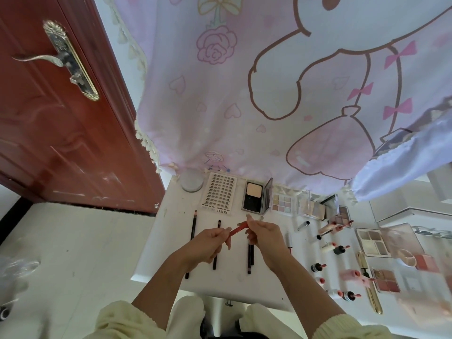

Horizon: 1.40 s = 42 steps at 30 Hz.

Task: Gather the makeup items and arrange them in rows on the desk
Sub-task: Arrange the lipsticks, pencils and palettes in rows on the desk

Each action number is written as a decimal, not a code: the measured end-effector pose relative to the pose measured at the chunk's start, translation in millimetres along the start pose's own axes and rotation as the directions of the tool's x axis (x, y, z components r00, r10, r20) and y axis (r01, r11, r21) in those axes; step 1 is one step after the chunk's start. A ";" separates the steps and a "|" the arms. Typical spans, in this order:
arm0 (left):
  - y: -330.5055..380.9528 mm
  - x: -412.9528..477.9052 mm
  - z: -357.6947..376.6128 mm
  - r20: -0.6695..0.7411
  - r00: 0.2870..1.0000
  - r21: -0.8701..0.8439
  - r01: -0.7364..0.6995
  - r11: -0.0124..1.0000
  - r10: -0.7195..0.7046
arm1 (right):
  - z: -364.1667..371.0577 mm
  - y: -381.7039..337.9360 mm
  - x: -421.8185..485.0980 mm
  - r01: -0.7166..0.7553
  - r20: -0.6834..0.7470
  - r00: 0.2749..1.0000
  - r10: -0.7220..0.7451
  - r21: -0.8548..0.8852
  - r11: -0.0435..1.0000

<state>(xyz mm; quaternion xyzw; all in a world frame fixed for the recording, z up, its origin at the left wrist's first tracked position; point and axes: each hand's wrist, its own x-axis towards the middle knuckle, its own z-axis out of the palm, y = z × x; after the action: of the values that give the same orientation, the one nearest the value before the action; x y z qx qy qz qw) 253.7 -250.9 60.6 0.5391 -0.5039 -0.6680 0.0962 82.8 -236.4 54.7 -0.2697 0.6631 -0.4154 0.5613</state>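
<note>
Over the white desk (171, 241) both hands hold one red pencil (236, 229). My left hand (212, 243) grips its lower end, and my right hand (263, 234) pinches its upper end. Under them several dark pencils (194, 231) lie side by side, pointing away from me. Behind them stand a round white compact (192, 183), a false-lash card (219, 194), an open black powder compact (254, 197) and a pastel eyeshadow palette (281, 203). To the right, small lip tubes (341, 249), a gold tube (370, 286) and more palettes (373, 242) lie scattered.
A pink cartoon-print curtain (244, 94) hangs down to the desk's far edge. A red door (56, 123) with a metal handle stands at the left, above a pale tiled floor (73, 241). White furniture (411, 209) stands at the right.
</note>
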 end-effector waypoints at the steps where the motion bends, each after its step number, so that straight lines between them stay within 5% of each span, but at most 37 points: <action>1: -0.4 -0.6 0.0 0.002 1.000 -0.002 -0.001 1.000 0.001 | 0.3 0.2 -0.9 0.003 0.003 1.000 -0.003 -0.003 1.000; 10: -5.4 -5.5 4.1 -0.008 1.000 -0.047 0.002 0.999 -0.003 | -1.8 -1.0 -3.3 0.015 0.045 0.999 -0.015 -0.002 1.000; 22: -7.6 -3.7 3.9 0.057 0.994 -0.458 0.107 0.883 -0.091 | -17.7 -5.8 -6.7 -0.063 -0.034 0.997 0.068 0.126 0.990; 31: -22.1 -3.4 -7.9 0.120 0.992 -0.403 0.072 0.912 -0.025 | -42.6 -1.9 -11.2 -0.027 -0.078 0.996 0.052 0.293 0.956; 36: -27.2 -0.3 -6.2 0.093 0.994 -0.453 0.089 0.887 -0.052 | -46.2 2.5 -20.8 -0.142 0.031 0.989 0.143 0.442 0.886; 42: -24.4 13.6 5.1 -0.122 0.982 -0.312 0.098 0.945 -0.142 | -40.6 10.9 -29.8 -0.342 0.252 0.938 0.239 0.543 0.767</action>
<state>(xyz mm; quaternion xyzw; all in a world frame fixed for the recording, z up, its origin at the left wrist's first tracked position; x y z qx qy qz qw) 254.2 -245.5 32.7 0.5940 -0.3528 -0.7020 0.1728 51.4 -196.2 61.9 -0.0139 0.4888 -0.4807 0.7279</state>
